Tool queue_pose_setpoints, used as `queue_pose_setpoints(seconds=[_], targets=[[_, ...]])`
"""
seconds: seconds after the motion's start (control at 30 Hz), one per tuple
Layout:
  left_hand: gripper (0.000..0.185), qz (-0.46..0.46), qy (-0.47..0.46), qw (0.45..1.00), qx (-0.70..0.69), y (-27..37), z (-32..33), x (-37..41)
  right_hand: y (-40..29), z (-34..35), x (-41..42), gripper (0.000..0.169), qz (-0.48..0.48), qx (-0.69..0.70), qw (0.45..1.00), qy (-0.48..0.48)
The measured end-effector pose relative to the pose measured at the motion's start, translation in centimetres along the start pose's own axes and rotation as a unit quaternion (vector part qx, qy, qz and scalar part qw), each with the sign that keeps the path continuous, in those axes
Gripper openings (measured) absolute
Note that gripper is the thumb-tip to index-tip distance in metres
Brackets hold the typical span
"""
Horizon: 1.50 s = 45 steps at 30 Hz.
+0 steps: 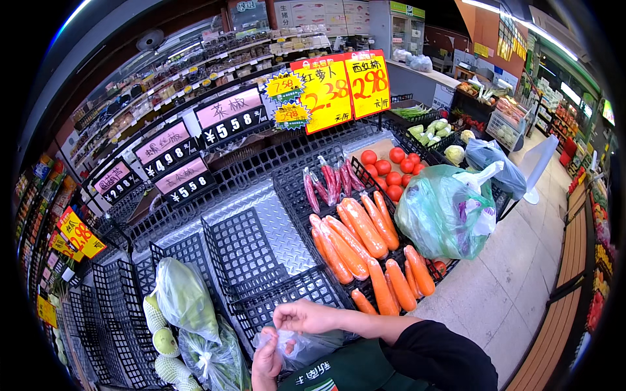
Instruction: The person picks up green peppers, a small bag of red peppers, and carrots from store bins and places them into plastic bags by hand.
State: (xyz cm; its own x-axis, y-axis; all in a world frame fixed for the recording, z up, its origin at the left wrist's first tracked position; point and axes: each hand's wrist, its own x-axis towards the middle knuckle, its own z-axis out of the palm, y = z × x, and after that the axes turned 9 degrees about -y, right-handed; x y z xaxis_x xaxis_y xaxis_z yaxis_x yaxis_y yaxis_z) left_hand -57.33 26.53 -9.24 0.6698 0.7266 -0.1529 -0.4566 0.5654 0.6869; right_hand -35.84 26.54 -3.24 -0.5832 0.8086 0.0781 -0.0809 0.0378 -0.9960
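Note:
Low in the picture, my left hand (267, 356) grips the gathered part of a thin clear plastic bag (315, 346), which spreads against my dark green apron (342, 371). My right hand (304, 316) is just above it, fingers curled together close to the left fingertips; whether a bit of film is pinched there cannot be told. What the bag holds is hidden. Under and behind the hands lie black plastic mesh crates (244, 254). Several carrots (362, 227), many in clear film, fill the crate to the right of my hands.
Wrapped dark-red vegetables (332, 181) and tomatoes (391, 168) lie behind the carrots. A green plastic bag (445, 215) bulges over the right edge. On the left sit a bag of green vegetables (186, 298), a knotted bag (212, 354) and net-sleeved green produce (166, 342). Price signs (325, 93) stand behind.

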Motion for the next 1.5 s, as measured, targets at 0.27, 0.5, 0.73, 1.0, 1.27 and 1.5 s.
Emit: queue_pose_setpoints(seconds=[0.27, 0.5, 0.73, 1.0, 1.27, 1.5], targets=[[0.023, -0.046, 0.012, 0.999, 0.027, 0.4, -1.4, -0.6, 1.5, 1.7, 0.1, 0.029, -0.117, -0.207, 0.971, -0.014], [0.023, -0.047, 0.023, 0.952, 0.302, 2.0, 1.3, -1.6, 5.9, 0.2, 0.1, 0.048, 0.084, -0.199, 0.970, -0.109], [0.016, 0.284, 0.128, 0.688, 0.655, -1.4, 1.0, 0.0, 7.1, 0.5, 0.3, 0.053, 0.107, -0.132, 0.984, -0.048], [0.034, 0.400, 0.144, 0.653, 0.627, -3.0, -0.5, 0.0, 6.6, 0.0, 0.9, 0.055, 0.158, -0.023, 0.985, -0.063], [0.036, 0.327, 0.153, 0.690, 0.627, -2.7, 0.1, 0.3, 7.9, 0.9, 1.6, 0.043, 0.054, 0.131, 0.986, -0.084], [0.040, 0.314, 0.104, 0.646, 0.687, -0.9, 0.3, -0.9, 7.6, -0.1, 1.0, 0.022, 0.079, 0.161, 0.977, -0.116]])
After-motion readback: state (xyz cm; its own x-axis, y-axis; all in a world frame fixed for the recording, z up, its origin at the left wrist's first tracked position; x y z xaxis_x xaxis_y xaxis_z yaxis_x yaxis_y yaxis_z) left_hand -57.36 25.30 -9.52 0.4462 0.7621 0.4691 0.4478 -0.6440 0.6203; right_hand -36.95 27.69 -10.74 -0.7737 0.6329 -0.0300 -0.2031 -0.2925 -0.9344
